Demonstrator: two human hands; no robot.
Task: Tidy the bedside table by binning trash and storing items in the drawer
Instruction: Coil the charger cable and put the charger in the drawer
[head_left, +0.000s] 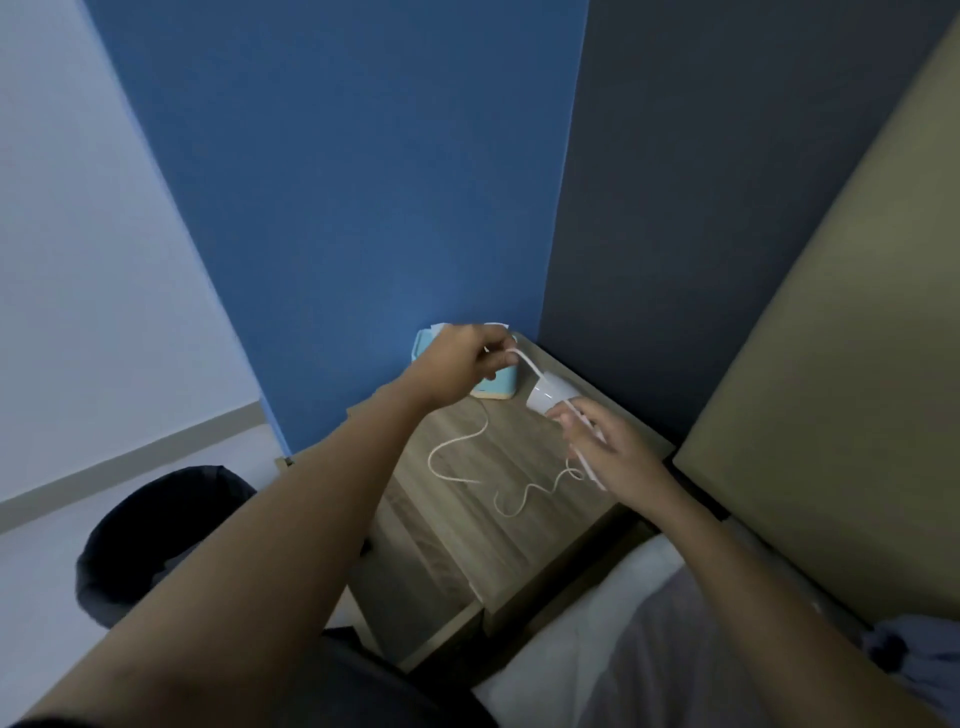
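A white charger plug (551, 395) with a long white cable (457, 457) is held above the wooden bedside table (457, 540). My left hand (467, 358) pinches the cable just behind the plug, near the back of the table. My right hand (608, 447) grips the plug's lower end together with another stretch of cable. The remaining cable lies in loose curls on the tabletop. The table's drawer (415, 587) stands pulled out at the front left.
A light-blue tissue box (493, 384) sits at the table's back corner, partly behind my left hand. A dark bin (156, 525) stands on the floor to the left. The bed (649, 649) and its tan headboard (831, 415) lie right.
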